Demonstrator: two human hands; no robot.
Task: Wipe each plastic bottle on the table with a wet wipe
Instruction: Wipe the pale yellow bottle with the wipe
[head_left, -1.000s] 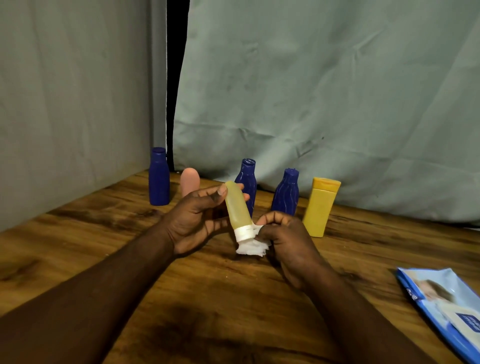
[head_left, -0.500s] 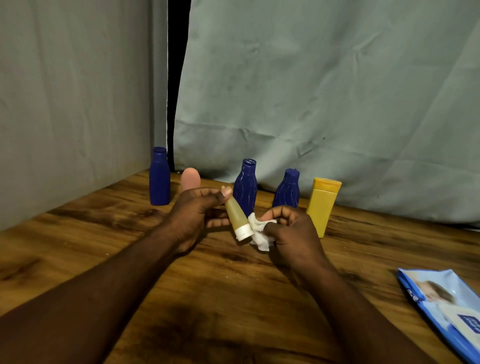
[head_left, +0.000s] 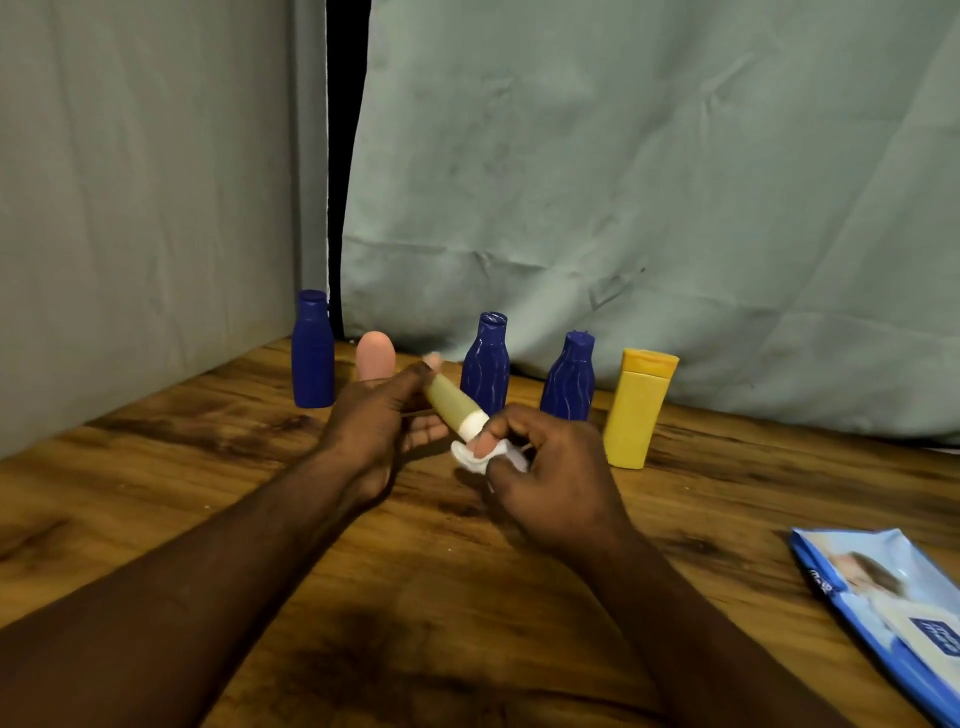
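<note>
The work surface is a brown wooden table (head_left: 156, 467) with a dark, streaked grain. Creased grey-green cloth (head_left: 623, 182) hangs behind its far edge. A second panel of like cloth (head_left: 145, 182) closes its left edge. A narrow dark gap (head_left: 345, 156) separates the two panels above the far left corner.

The left hand (head_left: 374, 426) grips a small translucent yellowish plastic bottle (head_left: 449, 405) between thumb and fingers at its base end. The bottle is held above the middle of the table, tilted, with its white cap (head_left: 474, 423) pointing down and to the right.

The right hand (head_left: 550, 467) has its fingers curled round a bunched white wet wipe (head_left: 467, 457), with the thumb laid on top of it. The wipe sits just below the cap; contact between the two cannot be confirmed.

Five bottles stand upright in a row along the far edge:
- a dark blue straight-sided plastic bottle (head_left: 312, 353), nearest the far left corner;
- a peach round-topped plastic bottle (head_left: 374, 356) just beside it, partly hidden by the left hand;
- a dark blue ribbed plastic bottle (head_left: 485, 369);
- a second dark blue ribbed bottle (head_left: 569, 379);
- a yellow flat-capped plastic bottle (head_left: 636, 410), set slightly nearer than the others.

A blue and white soft pack of wipes (head_left: 893, 608) lies flat at the right edge, toward the near right corner.
</note>
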